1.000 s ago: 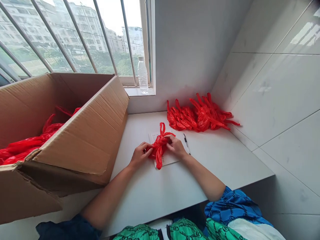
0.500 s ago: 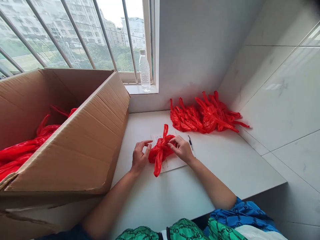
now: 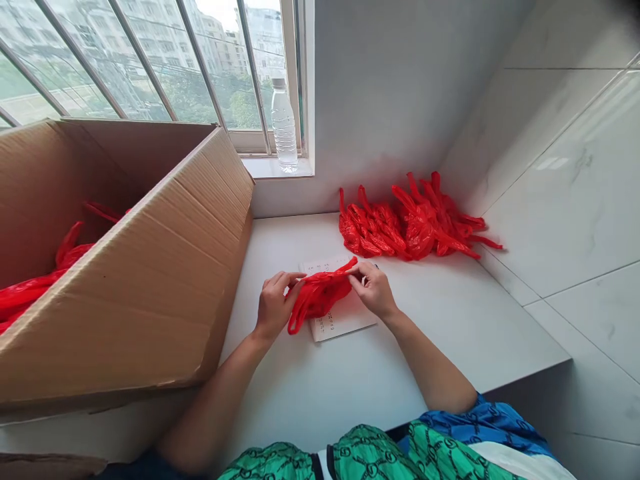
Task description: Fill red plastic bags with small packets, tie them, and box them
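A red plastic bag (image 3: 320,295) stretches sideways between my hands, just above a small sheet of printed paper (image 3: 343,321). My left hand (image 3: 275,306) grips the bag's left side, and a loose loop of it hangs below that hand. My right hand (image 3: 373,289) pinches a thin red strip of the bag at its upper right. Behind my right hand, a pen is almost fully hidden. A heap of knotted red plastic bags (image 3: 413,223) lies farther back, against the wall.
A large open cardboard box (image 3: 130,280) stands to my left on the white counter (image 3: 310,393), with red bags (image 3: 30,293) inside. A plastic water bottle (image 3: 283,127) stands on the barred window's sill. Tiled walls rise to the right.
The bag no longer sits in a bunched, upright bundle; it is drawn out sideways between my hands. My hands are farther apart, and the view has tilted slightly.
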Demonstrator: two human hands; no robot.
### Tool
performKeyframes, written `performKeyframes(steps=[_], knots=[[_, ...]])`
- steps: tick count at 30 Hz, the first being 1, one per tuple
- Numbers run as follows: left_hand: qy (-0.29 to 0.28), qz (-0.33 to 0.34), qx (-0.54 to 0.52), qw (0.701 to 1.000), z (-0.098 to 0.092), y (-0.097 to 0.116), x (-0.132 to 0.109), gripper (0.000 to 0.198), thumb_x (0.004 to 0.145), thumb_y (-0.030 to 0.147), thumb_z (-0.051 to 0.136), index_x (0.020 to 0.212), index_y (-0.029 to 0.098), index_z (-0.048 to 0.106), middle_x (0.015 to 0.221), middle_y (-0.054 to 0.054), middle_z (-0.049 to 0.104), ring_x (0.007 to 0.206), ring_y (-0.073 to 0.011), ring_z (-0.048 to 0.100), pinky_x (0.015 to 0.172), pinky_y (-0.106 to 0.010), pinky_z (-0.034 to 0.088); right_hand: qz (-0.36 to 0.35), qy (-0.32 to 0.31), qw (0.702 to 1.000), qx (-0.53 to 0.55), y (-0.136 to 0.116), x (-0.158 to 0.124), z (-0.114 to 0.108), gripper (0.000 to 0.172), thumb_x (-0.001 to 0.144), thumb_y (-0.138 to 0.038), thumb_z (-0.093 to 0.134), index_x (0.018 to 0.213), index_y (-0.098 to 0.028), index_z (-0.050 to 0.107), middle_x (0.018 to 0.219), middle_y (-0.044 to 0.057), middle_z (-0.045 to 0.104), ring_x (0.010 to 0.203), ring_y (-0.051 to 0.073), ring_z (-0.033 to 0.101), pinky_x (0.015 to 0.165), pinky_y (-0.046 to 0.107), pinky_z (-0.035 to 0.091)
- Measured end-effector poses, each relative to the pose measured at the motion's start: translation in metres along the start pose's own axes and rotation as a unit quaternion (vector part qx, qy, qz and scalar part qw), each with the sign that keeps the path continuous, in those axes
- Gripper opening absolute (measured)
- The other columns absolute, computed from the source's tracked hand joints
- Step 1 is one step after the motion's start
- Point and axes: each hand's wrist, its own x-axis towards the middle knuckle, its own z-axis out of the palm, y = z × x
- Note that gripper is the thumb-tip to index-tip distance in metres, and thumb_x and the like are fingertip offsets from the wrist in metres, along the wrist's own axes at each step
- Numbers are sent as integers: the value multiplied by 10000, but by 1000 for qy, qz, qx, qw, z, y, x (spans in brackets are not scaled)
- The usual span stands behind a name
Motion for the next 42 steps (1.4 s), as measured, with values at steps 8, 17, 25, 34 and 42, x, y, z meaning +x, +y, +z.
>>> performKeyframes(steps=[8,17,25,34,42], knots=[[30,1,-16,999,-8,6,1,215,976,312,524,1101,217,671,995,-40,675,901,-187,642,822,-323,489,-64,-16,996,-64,-4,0,-18,51,870,-246,583,866,-224,629,869,22,651,863,205,597,796,325,451],[-63,137,151,977,17,22,4,167,979,231,527,1036,237,684,986,-42,705,884,-214,616,784,-357,422,-78,-29,983,-167,-22,-7,14,301,973,-433,558,1159,-227,671,953,66,721,942,245,599,871,381,376],[24,24,-1,999,-12,11,6,226,994,279,504,1143,224,665,871,-27,617,790,-163,593,715,-289,465,65,97,990,79,-3,3,-12,186,913,-372,576,832,-220,648,796,4,659,774,184,595,806,332,439],[-58,87,39,994,-13,39,9,338,903,266,623,1238,291,654,1059,-47,644,1011,-230,565,907,-377,442,38,11,995,97,-24,-2,-15,303,812,-378,686,1085,-253,644,994,27,697,995,234,616,979,404,424],[138,-84,-281,946,-28,51,15,168,962,357,554,905,215,624,835,-12,579,792,-157,548,713,-271,462,146,119,936,297,-9,8,-37,261,862,-434,573,1009,-221,539,941,35,656,850,192,633,755,335,517]])
